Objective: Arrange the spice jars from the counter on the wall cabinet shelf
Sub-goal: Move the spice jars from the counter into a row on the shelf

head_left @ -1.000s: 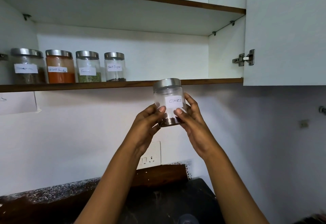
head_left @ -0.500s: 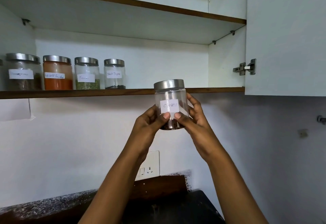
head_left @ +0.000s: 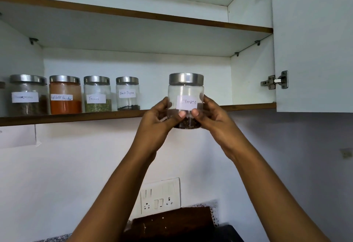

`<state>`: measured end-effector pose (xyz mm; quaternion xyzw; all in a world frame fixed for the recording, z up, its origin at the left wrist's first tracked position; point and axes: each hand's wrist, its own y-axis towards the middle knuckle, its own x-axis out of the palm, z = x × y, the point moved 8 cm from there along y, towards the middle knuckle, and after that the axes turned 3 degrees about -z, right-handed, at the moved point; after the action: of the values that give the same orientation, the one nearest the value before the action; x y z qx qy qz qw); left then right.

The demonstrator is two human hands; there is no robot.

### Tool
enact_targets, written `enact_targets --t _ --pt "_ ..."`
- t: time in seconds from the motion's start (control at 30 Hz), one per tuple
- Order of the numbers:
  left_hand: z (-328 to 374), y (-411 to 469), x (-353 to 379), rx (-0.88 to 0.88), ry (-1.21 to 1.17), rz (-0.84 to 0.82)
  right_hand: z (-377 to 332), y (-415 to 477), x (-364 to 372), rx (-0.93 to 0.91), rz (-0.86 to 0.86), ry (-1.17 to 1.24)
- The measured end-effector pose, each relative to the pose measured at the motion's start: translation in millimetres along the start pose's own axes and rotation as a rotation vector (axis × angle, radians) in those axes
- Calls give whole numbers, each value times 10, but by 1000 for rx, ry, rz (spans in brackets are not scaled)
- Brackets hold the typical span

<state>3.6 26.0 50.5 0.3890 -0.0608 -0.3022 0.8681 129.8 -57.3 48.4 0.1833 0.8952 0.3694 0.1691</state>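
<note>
A clear cloves jar (head_left: 186,91) with a steel lid and a white label is held upright in front of the lower cabinet shelf (head_left: 248,106). My left hand (head_left: 157,125) grips its left side and my right hand (head_left: 214,121) its right side, thumbs on the front. The jar's bottom hangs below the shelf edge. On the shelf to the left stand the black pepper jar (head_left: 127,94), the fennel jar (head_left: 97,94), the red chilli powder jar (head_left: 65,95) and a jar with a smudged label (head_left: 28,95).
The open cabinet door (head_left: 313,43) with its hinge (head_left: 275,82) stands at the right. An upper shelf (head_left: 152,15) runs above. A wall socket (head_left: 160,196) sits below, over a dark wooden board (head_left: 172,224) on the counter. A paper (head_left: 17,136) hangs at the left.
Both hands have lifted the cloves jar higher, so its lid now overlaps the shelf opening to the right of the black pepper jar. The view has tilted upward.
</note>
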Motion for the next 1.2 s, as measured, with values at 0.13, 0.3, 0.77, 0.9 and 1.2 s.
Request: enact_targets --t 0.13,0.3,0.77,0.9,1.2 --pt "130 385 -98 26 132 53 -90 423 -80 -17 48 -8" --pt "105 766 -265 1 301 171 66 1007 -7 44 -37 -84" --pt "-386 1332 -606 -405 827 248 850 1940 306 331 -228 -229" --pt "-472 1406 -696 -439 922 295 972 2055 418 357 -248 -218" --pt "-487 1451 -782 -488 1080 377 1072 2183 528 363 -248 -269"
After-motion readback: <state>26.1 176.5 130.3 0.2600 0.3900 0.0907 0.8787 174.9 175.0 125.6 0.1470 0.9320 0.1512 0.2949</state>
